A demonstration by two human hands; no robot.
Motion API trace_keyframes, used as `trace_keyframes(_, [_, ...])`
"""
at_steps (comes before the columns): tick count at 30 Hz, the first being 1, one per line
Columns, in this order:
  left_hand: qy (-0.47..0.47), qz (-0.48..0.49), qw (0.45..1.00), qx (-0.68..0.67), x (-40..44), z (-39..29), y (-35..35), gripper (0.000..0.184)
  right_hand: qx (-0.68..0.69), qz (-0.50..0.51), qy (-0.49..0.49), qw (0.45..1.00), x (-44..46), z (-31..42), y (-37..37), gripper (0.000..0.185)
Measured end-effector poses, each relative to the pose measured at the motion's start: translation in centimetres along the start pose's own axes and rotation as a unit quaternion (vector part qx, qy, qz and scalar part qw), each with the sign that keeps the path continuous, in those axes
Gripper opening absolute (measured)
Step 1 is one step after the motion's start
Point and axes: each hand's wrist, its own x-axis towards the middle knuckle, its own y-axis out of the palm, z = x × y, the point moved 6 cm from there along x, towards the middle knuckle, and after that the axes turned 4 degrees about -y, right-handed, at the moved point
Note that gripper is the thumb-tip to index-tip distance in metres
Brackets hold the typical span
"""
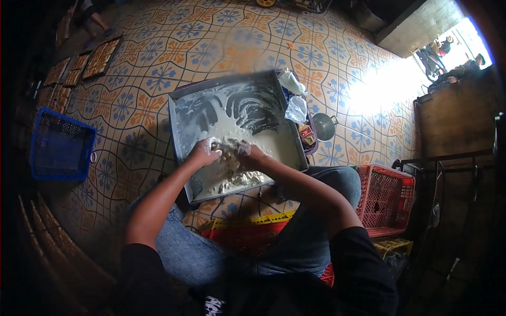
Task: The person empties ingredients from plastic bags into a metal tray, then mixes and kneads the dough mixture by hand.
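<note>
A large square metal tray (pixel 173 126) sits on the floor in front of my knees. White flour (pixel 282 145) is spread over its base, with swirled streaks at the far side. Lumpy, wet-looking dough (pixel 237 181) is heaped near the close edge. My left hand (pixel 205 151) is in the middle of the tray, its floury fingers curled in on clumps of dough. Close beside it, my right hand (pixel 246 152) is closed around the same clumpy mass, its fingertips partly hidden and smeared.
A crate with plastic bags (pixel 296 109) and a metal pot with a long handle (pixel 324 127) adjoin the tray's right side. A blue crate (pixel 63 145) stands left, a red crate (pixel 387 200) right. Filled trays (pixel 101 57) lie at far left. Another person's leg (pixel 98 21) shows behind.
</note>
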Motion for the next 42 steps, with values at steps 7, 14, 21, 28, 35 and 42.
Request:
trace_keyframes(7, [-0.063, -0.010, 0.988, -0.141, 3.9, 7.3, 1.3, 0.034, -0.018, 0.070, 0.057, 0.996, 0.4, 1.4, 3.0, 0.024])
trace_keyframes(14, [-0.093, 0.014, 0.991, -0.092, 2.1, 3.9, 0.1, 0.030, -0.007, 0.076, 0.047, 0.996, 0.4, 0.8, -0.1, 0.015])
trace_keyframes(21, [-0.100, 0.019, 0.992, -0.073, 2.1, 3.8, -0.2, 0.031, 0.089, 0.057, -0.151, 0.983, -0.5, 5.5, -7.1, 0.025])
trace_keyframes(28, [-0.092, 0.011, 0.995, -0.026, 1.9, 4.1, 0.2, 0.035, 0.002, -0.074, -0.050, 0.996, 1.1, 0.6, -4.0, 0.025])
trace_keyframes(35, [-0.100, 0.032, 0.994, -0.006, 1.4, 3.5, -0.2, 0.035, 0.071, -0.006, 0.004, 0.997, 0.8, -2.3, 6.7, 0.024])
trace_keyframes(42, [-0.104, 0.030, 0.994, -0.004, 1.6, 3.9, -0.3, 0.038, -0.026, 0.095, 0.020, 0.995, 0.8, -0.1, 1.2, 0.014])
